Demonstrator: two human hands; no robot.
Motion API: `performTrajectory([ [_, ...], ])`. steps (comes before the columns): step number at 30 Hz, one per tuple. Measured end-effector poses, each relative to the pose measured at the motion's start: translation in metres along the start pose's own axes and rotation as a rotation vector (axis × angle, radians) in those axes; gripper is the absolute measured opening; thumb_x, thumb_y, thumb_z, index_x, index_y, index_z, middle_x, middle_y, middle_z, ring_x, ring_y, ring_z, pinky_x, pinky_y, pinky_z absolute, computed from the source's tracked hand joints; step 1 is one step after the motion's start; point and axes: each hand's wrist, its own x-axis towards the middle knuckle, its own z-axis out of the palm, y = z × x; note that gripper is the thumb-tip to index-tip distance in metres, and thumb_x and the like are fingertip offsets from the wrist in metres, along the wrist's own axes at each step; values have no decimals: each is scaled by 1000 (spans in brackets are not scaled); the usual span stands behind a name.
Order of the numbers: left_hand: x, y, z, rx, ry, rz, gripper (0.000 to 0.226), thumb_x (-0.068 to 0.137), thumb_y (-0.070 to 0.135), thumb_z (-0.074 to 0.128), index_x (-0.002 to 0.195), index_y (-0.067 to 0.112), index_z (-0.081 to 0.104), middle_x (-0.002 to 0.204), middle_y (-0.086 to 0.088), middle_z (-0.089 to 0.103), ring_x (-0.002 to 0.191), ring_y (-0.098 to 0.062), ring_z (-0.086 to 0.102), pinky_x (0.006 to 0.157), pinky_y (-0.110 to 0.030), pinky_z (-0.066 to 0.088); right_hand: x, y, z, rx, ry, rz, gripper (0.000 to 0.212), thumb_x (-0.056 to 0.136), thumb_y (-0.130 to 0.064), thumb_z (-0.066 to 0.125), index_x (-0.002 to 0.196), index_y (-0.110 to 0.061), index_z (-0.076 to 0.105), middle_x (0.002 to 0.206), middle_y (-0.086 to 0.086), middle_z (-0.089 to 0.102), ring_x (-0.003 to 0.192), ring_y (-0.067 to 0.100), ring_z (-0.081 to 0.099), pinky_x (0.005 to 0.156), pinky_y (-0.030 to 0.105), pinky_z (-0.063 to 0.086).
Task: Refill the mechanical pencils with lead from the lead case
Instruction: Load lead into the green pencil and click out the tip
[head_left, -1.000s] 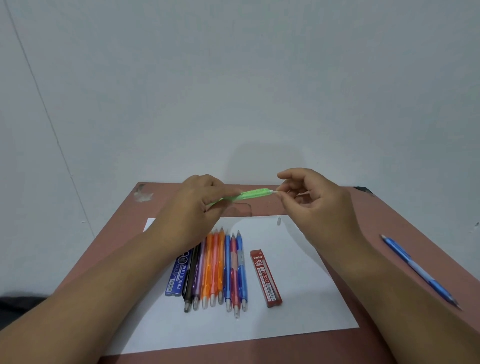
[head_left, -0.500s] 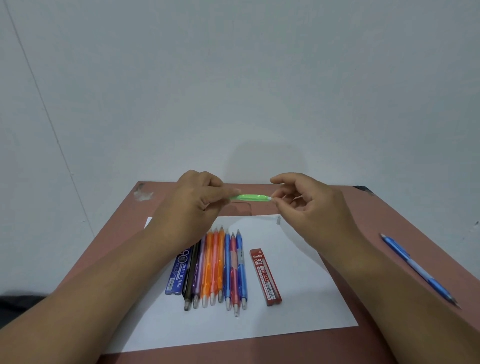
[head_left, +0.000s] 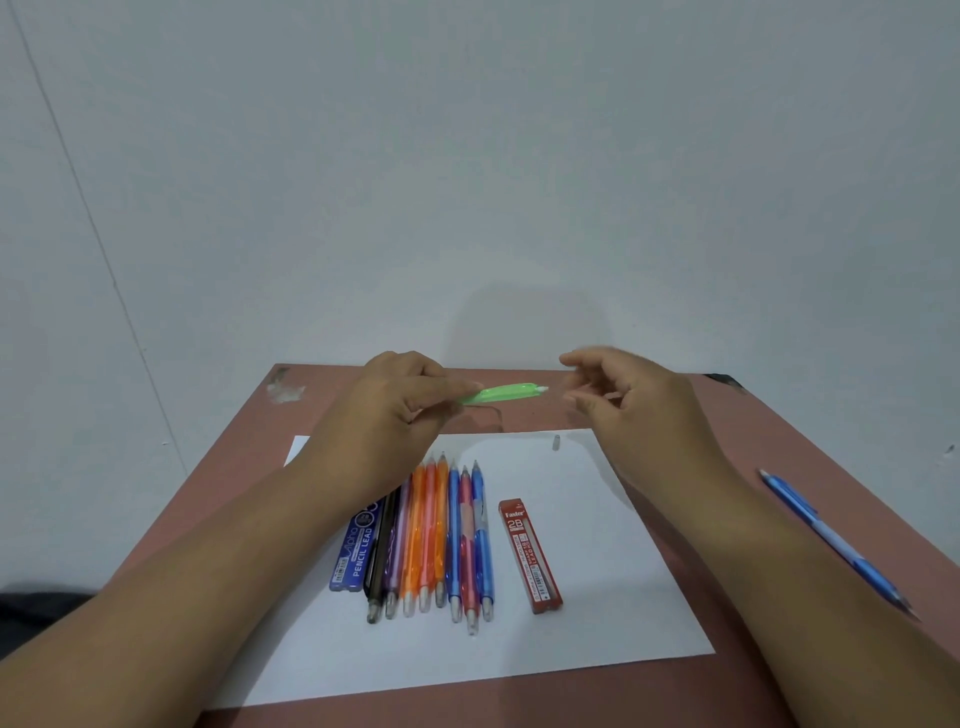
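Your reddish-brown table (head_left: 727, 415) against the wall, white paper sheet (head_left: 613, 597) lying flat on it before you, blue mechanical pencil (head_left: 831, 540) resting directly on the tabletop to your right, well apart from the paper, pale scuff (head_left: 284, 391) at your far-left corner

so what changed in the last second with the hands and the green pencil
The right hand let go of the white end of the green pencil and drew back to the right; a gap now shows between them, and whether it holds anything is unclear. The left hand still grips the pencil. The row of pencils, red lead case and blue pencil stayed put.
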Motion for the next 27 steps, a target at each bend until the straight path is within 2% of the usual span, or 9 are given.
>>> performTrajectory([
  [3, 0, -1, -1, -3, -8, -27, 28, 96, 17, 64, 121, 27, 73, 103, 5, 66, 98, -9, 49, 75, -13, 34, 4, 14, 4, -235, -157, 69, 20, 93, -11, 70, 108, -22, 77, 100, -9, 70, 85, 0, 61, 71, 3, 39],
  [5, 0, -3, 0, -4, -17, -35, 29, 97, 17, 62, 122, 27, 72, 105, 5, 65, 99, -10, 48, 76, -13, 34, 3, 18, 7, -253, -247, 139, 13, 93, -17, 71, 102, -24, 78, 99, -11, 70, 87, 5, 64, 70, 8, 43],
  [8, 0, -4, 1, -2, -24, -25, 29, 97, 18, 63, 122, 27, 72, 103, 6, 65, 98, -9, 49, 75, -15, 35, 3, 21, 10, -235, -279, 179, 10, 94, -19, 70, 98, -23, 78, 97, -10, 71, 87, 5, 65, 72, 16, 49],
  [11, 0, -7, 1, -1, -18, 10, 28, 96, 18, 65, 121, 28, 73, 101, 5, 67, 96, -9, 49, 76, -12, 34, 4, 22, 14, -251, -280, 180, 10, 94, -16, 70, 95, -22, 78, 95, -10, 71, 80, -3, 60, 63, 3, 42],
  [14, 0, -7, 0, -3, -16, 9, 28, 96, 19, 65, 120, 29, 73, 100, 6, 66, 95, -9, 49, 75, -11, 33, 4, 21, 16, -207, -237, 201, 12, 93, -17, 71, 89, -24, 78, 90, -11, 73, 73, 0, 62, 61, 2, 42],
  [17, 0, -5, -1, -6, -36, -20, 29, 97, 21, 63, 123, 31, 71, 103, 6, 65, 99, -9, 50, 75, -16, 38, 2, 10, 13, 80, -72, 258, 11, 90, -19, 75, 87, -28, 79, 82, -10, 76, 71, 1, 67, 65, 9, 50],
  [19, 0, -4, -1, -21, -42, -35, 29, 97, 21, 63, 123, 32, 71, 104, 6, 65, 101, -10, 53, 77, -24, 44, -2, -2, 10, 409, 3, 304, 10, 89, -15, 77, 96, -21, 81, 86, -3, 79, 83, 11, 74, 80, 22, 59],
  [21, 0, -3, -2, -39, -46, -51, 29, 97, 20, 63, 123, 32, 71, 106, 7, 66, 101, -10, 54, 80, -28, 47, -5, -11, 8, 681, 14, 354, 15, 88, -10, 76, 103, -11, 79, 93, 6, 79, 94, 23, 76, 88, 31, 61],
  [27, 0, -1, -2, -55, -82, -77, 31, 98, 22, 62, 126, 33, 69, 109, 9, 64, 102, -8, 54, 77, -19, 42, -5, -15, 11, 878, -38, 418, 15, 90, -7, 72, 103, -6, 79, 98, 16, 78, 93, 27, 75, 82, 28, 61],
])
